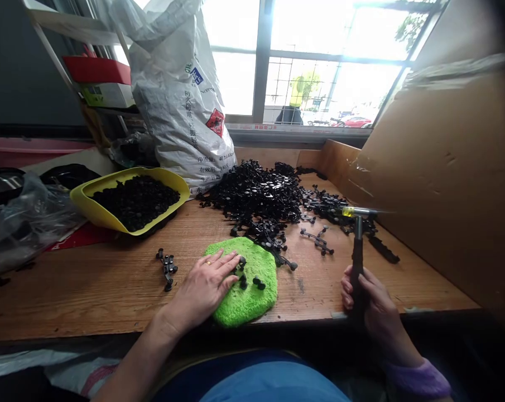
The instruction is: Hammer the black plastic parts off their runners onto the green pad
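Note:
My left hand (210, 282) lies flat on a bright green fuzzy pad (252, 307) near the table's front edge, its fingers stretched out. At its fingertips and thumb is a small black plastic piece (243, 279); whether they touch it is hard to tell. Another short black piece (258, 283) rests on the pad just to the right. My right hand (371, 296) is wrapped round the dark handle of a hammer (358, 251), held upright with its head raised. The hammer's head has a yellow tip on the left, and its right end is blurred.
A big heap of black plastic parts (264, 192) covers the back middle. A yellow tub (80, 195) of black pieces stands left, before a white woven sack (177, 106). Loose black strips (167, 269) lie left of the pad. A cardboard sheet (445, 184) bounds the right side.

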`<state>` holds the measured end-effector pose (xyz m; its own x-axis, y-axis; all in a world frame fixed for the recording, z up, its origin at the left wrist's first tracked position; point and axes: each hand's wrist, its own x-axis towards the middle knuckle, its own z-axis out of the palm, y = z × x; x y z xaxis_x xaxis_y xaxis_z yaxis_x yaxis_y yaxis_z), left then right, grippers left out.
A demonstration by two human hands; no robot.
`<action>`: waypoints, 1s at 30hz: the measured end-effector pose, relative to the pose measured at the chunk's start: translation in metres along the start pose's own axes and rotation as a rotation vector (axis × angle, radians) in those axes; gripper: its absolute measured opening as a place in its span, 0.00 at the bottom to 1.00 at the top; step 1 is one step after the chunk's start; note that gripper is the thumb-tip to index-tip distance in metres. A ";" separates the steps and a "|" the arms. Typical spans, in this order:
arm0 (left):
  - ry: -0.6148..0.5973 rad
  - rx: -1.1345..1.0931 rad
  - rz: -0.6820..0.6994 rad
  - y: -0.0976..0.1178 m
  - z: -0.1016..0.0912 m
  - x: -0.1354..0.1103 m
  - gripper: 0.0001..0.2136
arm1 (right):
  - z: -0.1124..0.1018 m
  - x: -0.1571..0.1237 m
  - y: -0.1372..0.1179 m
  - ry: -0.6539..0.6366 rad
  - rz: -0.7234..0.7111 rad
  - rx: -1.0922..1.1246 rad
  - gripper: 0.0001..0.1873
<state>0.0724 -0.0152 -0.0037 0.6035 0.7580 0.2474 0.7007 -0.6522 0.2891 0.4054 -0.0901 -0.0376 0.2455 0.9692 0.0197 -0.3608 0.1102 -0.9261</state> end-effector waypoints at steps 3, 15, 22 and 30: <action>0.005 -0.075 -0.018 -0.014 -0.001 -0.010 0.20 | 0.001 -0.001 -0.001 0.004 0.011 0.002 0.04; 0.367 -0.294 -0.100 -0.015 -0.001 -0.036 0.13 | 0.005 -0.002 -0.003 0.040 0.021 -0.018 0.03; 0.339 -0.324 -0.082 -0.004 -0.002 -0.012 0.11 | 0.005 -0.002 -0.003 0.042 0.019 -0.018 0.04; 0.228 -0.370 -0.058 -0.008 -0.008 0.006 0.15 | 0.005 0.000 -0.003 0.041 0.025 0.001 0.04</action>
<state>0.0676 -0.0057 0.0035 0.4386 0.8013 0.4069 0.5223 -0.5957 0.6101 0.4019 -0.0894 -0.0331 0.2732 0.9618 -0.0191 -0.3681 0.0862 -0.9258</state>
